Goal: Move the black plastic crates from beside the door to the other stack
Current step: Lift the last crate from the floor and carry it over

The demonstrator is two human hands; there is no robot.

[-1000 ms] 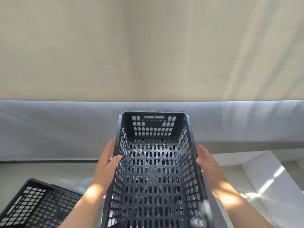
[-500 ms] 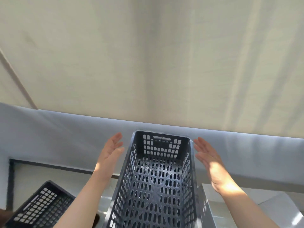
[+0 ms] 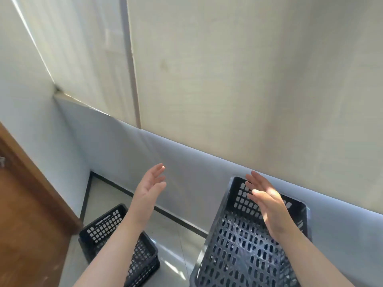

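Observation:
A tall stack of black perforated crates (image 3: 238,249) fills the lower right, its top crate open toward me. A lower black crate pile (image 3: 103,226) sits on the floor beside the wooden door (image 3: 24,224) at lower left. My left hand (image 3: 150,191) hovers open in the air between the two stacks, touching nothing. My right hand (image 3: 267,204) is open above the far end of the top crate on the right stack, fingers spread, holding nothing.
A grey wall (image 3: 128,162) with a dark skirting line runs behind both stacks, under a beige blind (image 3: 248,79). Pale floor tiles (image 3: 176,241) show between the crates. The door frame closes off the left side.
Both hands have left the right crate's sides and lifted away. The view has swung left, bringing the door and the floor crates further into sight.

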